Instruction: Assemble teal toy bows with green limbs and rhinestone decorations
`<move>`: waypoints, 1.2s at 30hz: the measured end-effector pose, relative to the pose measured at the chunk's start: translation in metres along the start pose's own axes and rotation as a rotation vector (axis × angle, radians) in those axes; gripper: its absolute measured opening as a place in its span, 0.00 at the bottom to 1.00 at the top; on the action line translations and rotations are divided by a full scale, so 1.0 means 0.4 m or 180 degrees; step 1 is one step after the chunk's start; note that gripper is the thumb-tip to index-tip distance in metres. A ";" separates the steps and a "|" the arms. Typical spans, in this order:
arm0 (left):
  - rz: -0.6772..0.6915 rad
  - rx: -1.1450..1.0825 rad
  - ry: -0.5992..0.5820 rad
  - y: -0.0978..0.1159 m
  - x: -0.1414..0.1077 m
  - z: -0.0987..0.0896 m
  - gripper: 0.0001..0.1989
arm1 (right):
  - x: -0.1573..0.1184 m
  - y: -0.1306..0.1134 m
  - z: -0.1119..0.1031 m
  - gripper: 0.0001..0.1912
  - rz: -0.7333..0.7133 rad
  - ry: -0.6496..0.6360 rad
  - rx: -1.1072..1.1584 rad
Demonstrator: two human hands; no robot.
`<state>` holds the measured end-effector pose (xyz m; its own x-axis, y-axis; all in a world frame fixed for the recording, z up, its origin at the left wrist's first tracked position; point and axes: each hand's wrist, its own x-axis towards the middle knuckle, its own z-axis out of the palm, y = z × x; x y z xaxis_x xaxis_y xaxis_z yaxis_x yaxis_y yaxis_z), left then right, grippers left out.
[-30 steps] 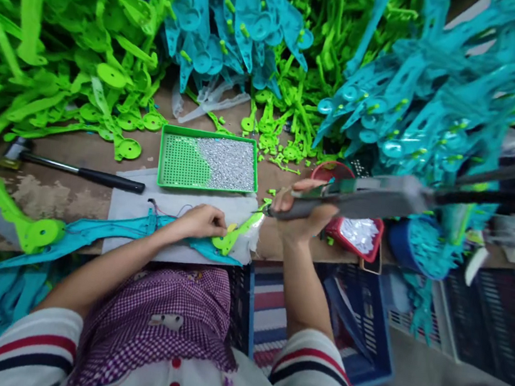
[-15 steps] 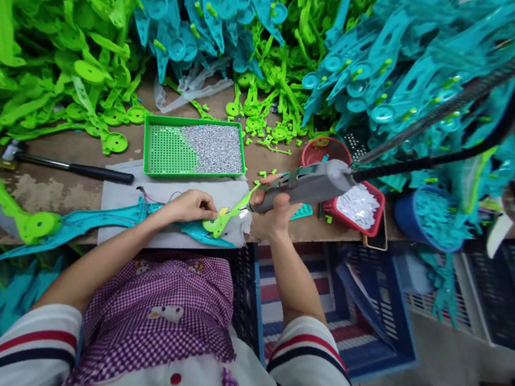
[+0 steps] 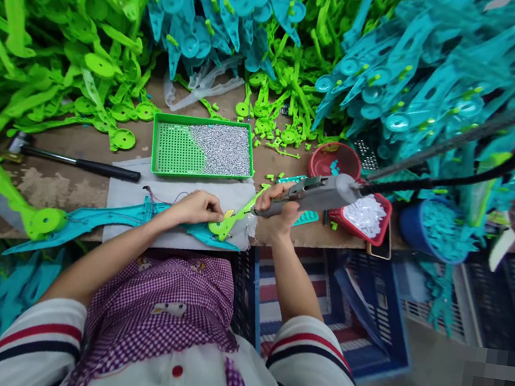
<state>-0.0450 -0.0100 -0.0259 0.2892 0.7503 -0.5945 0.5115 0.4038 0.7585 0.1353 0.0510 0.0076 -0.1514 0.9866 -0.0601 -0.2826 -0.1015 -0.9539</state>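
Right grip [image 3: 280, 223] wraps snugly round the grey driver [image 3: 321, 193], green piece [image 3: 229, 223] just left.

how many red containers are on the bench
2. A round red bowl sits just beyond the grey tool; a squarer red bin holding white pieces stands closer in, to the bowl's right. Others may be hidden behind the piles.

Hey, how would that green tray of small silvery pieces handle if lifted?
The green tray would probably feel heavier toward its right side, where the small silvery pieces are gathered. Being loose, they might slide if it tilts.
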 end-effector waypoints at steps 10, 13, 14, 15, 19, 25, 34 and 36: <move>-0.0044 -0.0002 -0.0013 0.027 -0.009 -0.003 0.06 | 0.025 -0.042 0.018 0.30 -0.0207 -0.0243 -0.0077; 0.0009 0.0010 -0.0006 0.031 -0.008 -0.004 0.05 | 0.111 -0.056 0.127 0.31 -0.0528 -0.0406 0.0032; 0.0012 0.0021 0.0005 0.032 -0.008 -0.005 0.05 | 0.147 -0.046 0.182 0.31 -0.0532 -0.0550 0.0043; -0.0001 0.0036 0.0010 0.034 -0.008 -0.006 0.05 | 0.184 -0.030 0.241 0.30 -0.0452 -0.0700 0.0007; -0.0132 0.0136 -0.0028 0.042 -0.007 -0.008 0.06 | 0.315 0.080 0.451 0.29 -0.0367 -0.0786 -0.0143; -0.0212 0.0332 -0.0036 0.050 -0.005 -0.010 0.07 | 0.373 0.176 0.495 0.29 -0.0218 -0.0813 -0.0196; -0.0245 0.0313 -0.0025 0.050 -0.005 -0.012 0.06 | 0.376 0.196 0.465 0.28 -0.0294 -0.0890 -0.0237; -0.0225 0.0311 0.0001 0.049 -0.005 -0.011 0.06 | 0.375 0.206 0.465 0.28 -0.0328 -0.0920 -0.0262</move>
<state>-0.0392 -0.0011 -0.0085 0.2493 0.7218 -0.6456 0.6070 0.4030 0.6850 -0.0868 0.1670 -0.0253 -0.3922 0.9129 0.1129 -0.2345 0.0195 -0.9719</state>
